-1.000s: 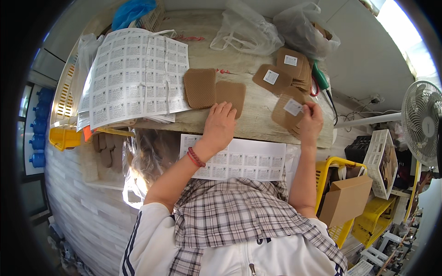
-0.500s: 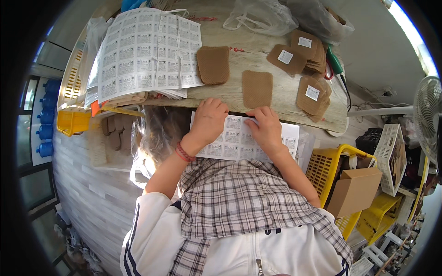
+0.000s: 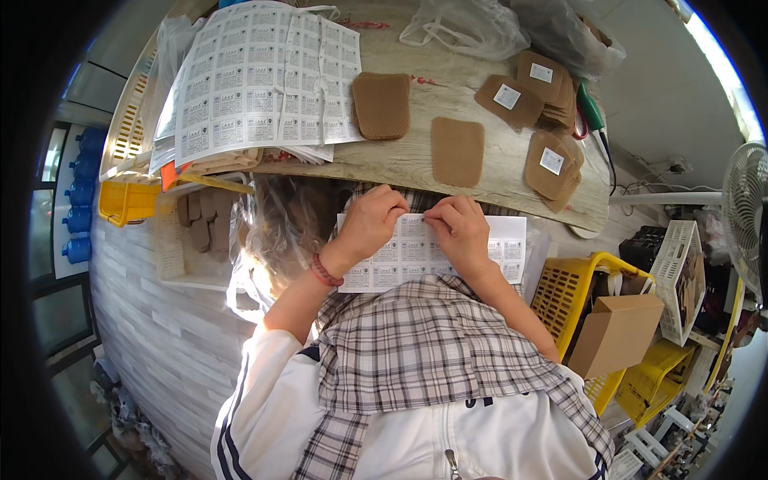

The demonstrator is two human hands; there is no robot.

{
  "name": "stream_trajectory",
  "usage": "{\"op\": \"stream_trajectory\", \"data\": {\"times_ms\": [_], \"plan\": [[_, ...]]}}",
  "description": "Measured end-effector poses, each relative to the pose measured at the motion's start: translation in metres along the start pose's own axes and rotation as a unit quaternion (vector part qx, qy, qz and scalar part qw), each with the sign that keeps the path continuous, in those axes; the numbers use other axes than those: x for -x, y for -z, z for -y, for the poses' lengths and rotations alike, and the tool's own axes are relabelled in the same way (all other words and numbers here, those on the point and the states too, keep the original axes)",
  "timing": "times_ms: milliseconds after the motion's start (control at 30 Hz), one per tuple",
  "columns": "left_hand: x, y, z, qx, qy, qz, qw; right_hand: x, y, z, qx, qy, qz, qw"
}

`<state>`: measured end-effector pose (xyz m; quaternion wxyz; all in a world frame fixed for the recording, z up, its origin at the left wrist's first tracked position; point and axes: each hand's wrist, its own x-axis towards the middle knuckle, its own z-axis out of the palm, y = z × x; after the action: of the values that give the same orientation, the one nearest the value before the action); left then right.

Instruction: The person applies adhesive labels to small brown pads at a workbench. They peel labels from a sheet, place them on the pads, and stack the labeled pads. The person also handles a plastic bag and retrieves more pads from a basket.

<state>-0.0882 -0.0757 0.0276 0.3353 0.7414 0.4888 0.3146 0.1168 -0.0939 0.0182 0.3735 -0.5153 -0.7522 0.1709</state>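
A white sheet of printed labels [image 3: 404, 254] lies over my lap, just below the table's front edge. My left hand [image 3: 370, 228] pinches its top edge, with a red band on that wrist. Close beside it, my right hand [image 3: 462, 238] pinches the same edge, its fingertips a small gap from the left ones. Whether a label is lifted between the fingertips is too small to tell. On the table straight ahead lies a plain brown textured pad [image 3: 458, 152]. Left of that sits a thicker stack of brown pads [image 3: 382, 106].
Brown pads with white labels [image 3: 552, 170] lie at the table's right, near green-handled scissors [image 3: 590, 106]. A pile of label sheets [image 3: 240, 80] covers the left. Clear plastic bags [image 3: 464, 28] lie at the back. A yellow crate [image 3: 560, 300] with a cardboard box [image 3: 616, 336] stands right of me.
Both hands and the label sheet have dropped slightly, away from the table edge. The right fingers have closed into a tighter pinch. The whole view has shifted a little.
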Motion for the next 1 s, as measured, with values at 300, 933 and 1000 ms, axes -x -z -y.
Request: {"op": "stream_trajectory", "data": {"times_ms": [300,933,1000], "plan": [[0.000,0.002,0.002,-0.036,-0.025,-0.006,0.999,-0.001,-0.005,-0.004,-0.051,0.029,-0.018,0.998],[-0.036,0.004,-0.015,-0.207,-0.135,-0.046,0.968,-0.055,0.034,-0.075,-0.294,-0.226,-0.078,0.925],[-0.052,-0.007,-0.027,-0.185,-0.162,-0.030,0.969,-0.074,0.034,-0.088,-0.253,-0.221,-0.077,0.939]]}}
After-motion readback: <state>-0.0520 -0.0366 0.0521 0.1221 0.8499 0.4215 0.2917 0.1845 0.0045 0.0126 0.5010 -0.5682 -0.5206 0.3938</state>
